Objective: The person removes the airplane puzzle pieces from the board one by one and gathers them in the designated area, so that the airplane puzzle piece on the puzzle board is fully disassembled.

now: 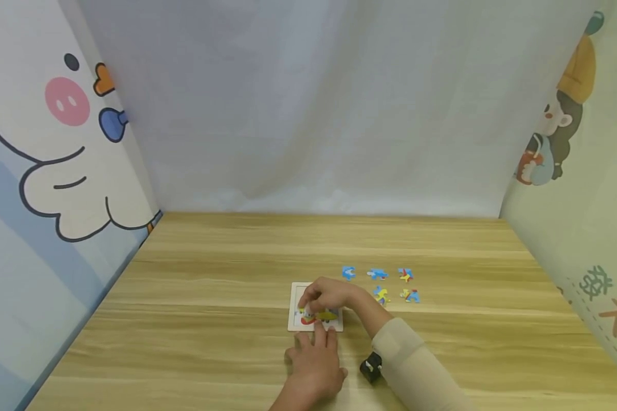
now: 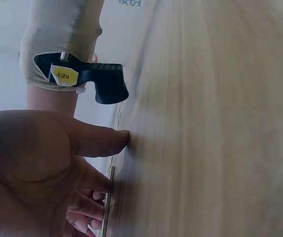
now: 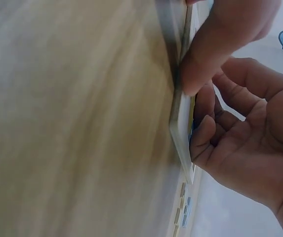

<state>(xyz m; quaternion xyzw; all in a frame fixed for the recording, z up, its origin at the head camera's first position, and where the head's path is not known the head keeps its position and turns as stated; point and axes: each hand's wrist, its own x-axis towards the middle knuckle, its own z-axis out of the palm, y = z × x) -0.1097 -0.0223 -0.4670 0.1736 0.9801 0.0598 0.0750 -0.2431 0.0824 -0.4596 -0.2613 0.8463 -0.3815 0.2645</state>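
The tan, wood-grained tabletop surface [image 1: 211,274] looks smooth, with a faint sheen. At its far edge hangs a pale grey, softly creased cloth backdrop [image 1: 313,114]. The square white puzzle board [image 1: 291,311] looks like smooth, thin wood, its rim matt. The beige sleeve [image 1: 416,359] is cloth with a ribbed cuff; the black, blocky wrist mount [image 2: 110,84] looks like matt plastic.

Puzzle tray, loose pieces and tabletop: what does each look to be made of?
Puzzle tray: likely thin wood or fibreboard, pale and matte; it looks stiff and straight-edged.
Loose pieces: perhaps similar board, with bright printed faces; their edges look tan in the right wrist view.
Tabletop: wood or wood-look laminate, smooth; streaked grain shows, leaving it open.
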